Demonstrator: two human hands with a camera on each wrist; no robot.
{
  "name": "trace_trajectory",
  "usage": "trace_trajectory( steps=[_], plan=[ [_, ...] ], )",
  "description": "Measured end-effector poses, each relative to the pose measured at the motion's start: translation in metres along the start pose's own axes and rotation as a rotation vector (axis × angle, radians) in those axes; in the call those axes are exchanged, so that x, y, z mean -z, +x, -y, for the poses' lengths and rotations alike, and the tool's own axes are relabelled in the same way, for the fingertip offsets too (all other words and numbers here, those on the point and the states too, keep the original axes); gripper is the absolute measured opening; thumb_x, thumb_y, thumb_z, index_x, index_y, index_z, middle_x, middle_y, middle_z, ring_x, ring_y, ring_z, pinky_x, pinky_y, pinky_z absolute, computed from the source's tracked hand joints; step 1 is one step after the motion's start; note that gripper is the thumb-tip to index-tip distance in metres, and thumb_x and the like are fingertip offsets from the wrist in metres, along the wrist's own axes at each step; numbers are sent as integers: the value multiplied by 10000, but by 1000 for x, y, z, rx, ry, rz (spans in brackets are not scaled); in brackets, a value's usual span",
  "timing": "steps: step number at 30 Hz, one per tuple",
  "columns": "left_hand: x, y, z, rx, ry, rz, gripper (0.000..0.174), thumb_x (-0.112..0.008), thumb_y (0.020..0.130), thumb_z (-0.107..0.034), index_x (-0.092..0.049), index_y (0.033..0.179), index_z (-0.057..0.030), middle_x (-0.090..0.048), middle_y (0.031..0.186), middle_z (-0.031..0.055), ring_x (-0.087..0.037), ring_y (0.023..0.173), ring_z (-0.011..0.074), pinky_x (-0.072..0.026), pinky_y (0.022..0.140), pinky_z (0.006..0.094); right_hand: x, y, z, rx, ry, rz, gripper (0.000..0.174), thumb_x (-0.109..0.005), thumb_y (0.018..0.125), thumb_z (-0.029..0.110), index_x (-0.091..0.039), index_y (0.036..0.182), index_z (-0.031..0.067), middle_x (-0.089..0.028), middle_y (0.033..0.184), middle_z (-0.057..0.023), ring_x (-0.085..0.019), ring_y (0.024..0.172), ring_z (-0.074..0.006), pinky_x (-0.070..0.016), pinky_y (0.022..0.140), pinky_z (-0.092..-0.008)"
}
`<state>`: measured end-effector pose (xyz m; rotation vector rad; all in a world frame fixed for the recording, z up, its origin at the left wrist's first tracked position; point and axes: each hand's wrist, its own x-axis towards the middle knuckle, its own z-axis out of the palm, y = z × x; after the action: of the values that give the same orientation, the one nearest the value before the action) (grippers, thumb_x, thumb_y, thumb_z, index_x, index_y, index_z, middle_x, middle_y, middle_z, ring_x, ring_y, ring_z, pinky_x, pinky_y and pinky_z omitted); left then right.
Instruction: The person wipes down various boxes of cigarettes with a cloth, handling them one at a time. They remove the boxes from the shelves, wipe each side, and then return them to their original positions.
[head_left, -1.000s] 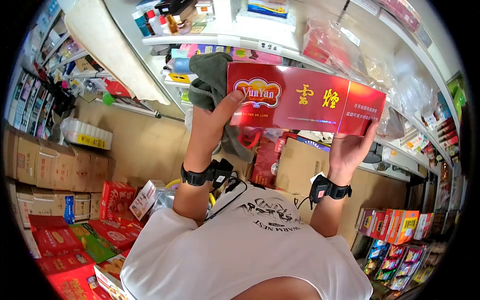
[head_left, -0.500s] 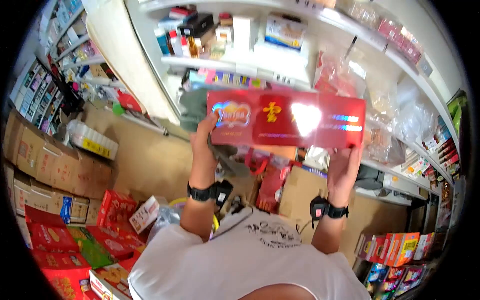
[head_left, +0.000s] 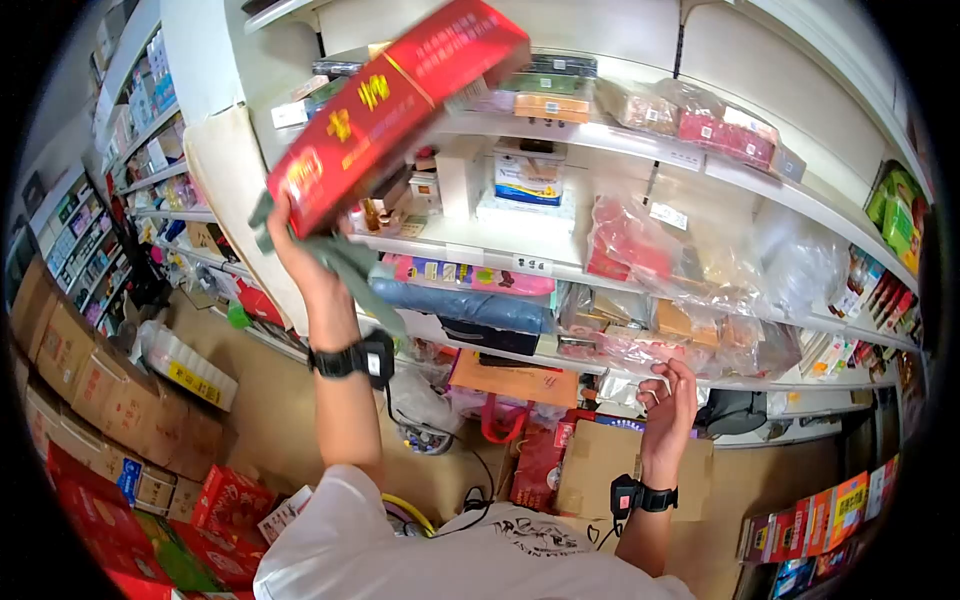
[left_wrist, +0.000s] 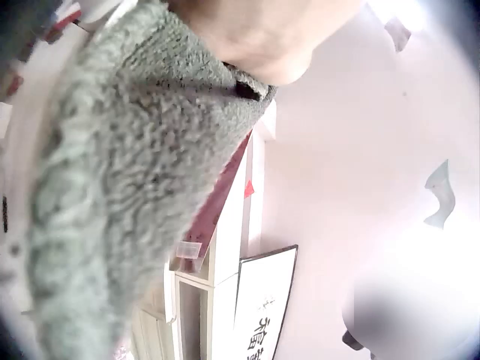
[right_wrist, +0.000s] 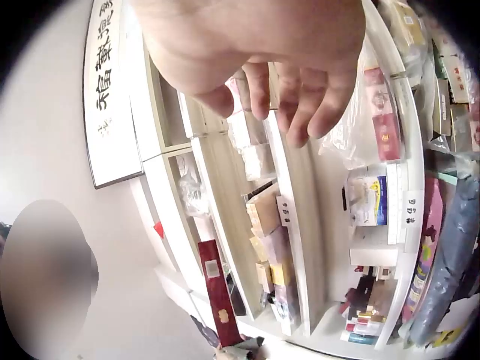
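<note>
My left hand grips the lower end of a red YunYan cigarette carton, its thumb on the front face. The carton is raised and tilted, its far end up toward the top shelf. A grey-green cloth is bunched under the same hand and hangs down past the wrist; in the left wrist view the fuzzy cloth hides most of the carton. Off to the right, my right hand holds nothing, its fingers loosely bent. The right wrist view shows the carton far from that hand.
White shelves run across the front, bearing boxes, bagged goods and a blue roll. A cardboard box stands below on the floor. Stacked cartons line the left, and a rack of colourful packs stands at the lower right.
My right hand has let go of the carton and dropped away. My left hand has lifted the carton up and left, tilting it, the cloth going along. The head view has tipped up toward the shelves.
</note>
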<state>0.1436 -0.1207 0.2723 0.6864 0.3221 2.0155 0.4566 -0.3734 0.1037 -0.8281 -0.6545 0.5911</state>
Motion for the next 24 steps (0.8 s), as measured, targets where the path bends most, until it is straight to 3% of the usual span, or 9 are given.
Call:
trace_trajectory(
  steps=[1, 3, 5, 6, 11, 16, 19, 23, 24],
  plan=[
    [-7, 21, 3, -25, 2, 47, 417, -566, 888, -423, -577, 1075, -51, -665, 873, 119, -582, 538, 217, -454, 456, 309, 3, 0, 0, 4, 1, -12, 339, -484, 1009, 319, -531, 1211, 51, -573, 1110, -84, -588, 889, -161, -470, 759, -285],
    [-37, 40, 3, -85, 38, 128, 400, -578, 885, -409, -573, 1056, -47, -663, 850, 130, -582, 534, 231, -457, 456, 327, 8, 0, -2, -4, -12, -16, 342, -511, 997, 329, -539, 1220, 70, -581, 1101, -65, -570, 866, -150, -457, 752, -275],
    [-58, 56, 5, -128, 52, 154, 425, -645, 854, -370, -574, 1100, -31, -670, 902, 126, -632, 604, 221, -498, 421, 303, 10, 0, 2, -4, -9, -34, 331, -521, 992, 320, -545, 1204, 67, -585, 1087, -65, -569, 863, -150, -456, 758, -279],
    [-55, 85, 14, -158, 31, 202, 359, -663, 844, -313, -584, 1041, -23, -672, 896, 133, -648, 642, 222, -510, 426, 319, 12, -1, 4, 6, 1, -42, 306, -517, 995, 304, -552, 1175, 59, -588, 1077, -68, -578, 866, -150, -456, 765, -280],
    [-100, 79, 27, -281, 124, 53, 324, -680, 815, -285, -599, 990, -24, -653, 869, 123, -646, 652, 225, -545, 467, 325, 32, -5, 12, 43, 28, -124, 262, -517, 997, 267, -564, 1141, 53, -601, 1057, -73, -585, 870, -146, -453, 777, -283],
    [-124, 100, 63, -166, 134, 81, 307, -658, 828, -257, -561, 987, -12, -644, 865, 137, -641, 662, 248, -565, 500, 368, 55, -1, 8, 17, 14, -204, 230, -541, 989, 273, -587, 1092, 72, -615, 1011, -47, -576, 847, -137, -454, 760, -280],
    [-141, 108, 81, -162, 66, 123, 384, -649, 876, -286, -496, 1106, -19, -629, 991, 125, -639, 688, 269, -565, 481, 400, 71, 12, -4, -41, -46, -256, 219, -546, 985, 276, -590, 1067, 77, -623, 998, -41, -581, 833, -127, -453, 749, -280],
    [-164, 93, 89, -259, 247, 148, 503, -643, 897, -305, -460, 1234, 19, -624, 993, 103, -643, 750, 253, -552, 635, 320, 86, 46, -15, -92, -178, -250, 307, -561, 975, 304, -618, 1171, 75, -635, 1018, -30, -599, 862, -124, -465, 748, -262],
    [-168, 80, 84, -184, 301, 225, 723, -649, 888, -378, -372, 1366, 89, -582, 1173, 166, -625, 942, 313, -521, 835, 350, 87, 59, -16, -95, -177, -261, 307, -561, 975, 304, -618, 1171, 75, -635, 1018, -30, -599, 862, -124, -465, 748, -262]
  ],
)
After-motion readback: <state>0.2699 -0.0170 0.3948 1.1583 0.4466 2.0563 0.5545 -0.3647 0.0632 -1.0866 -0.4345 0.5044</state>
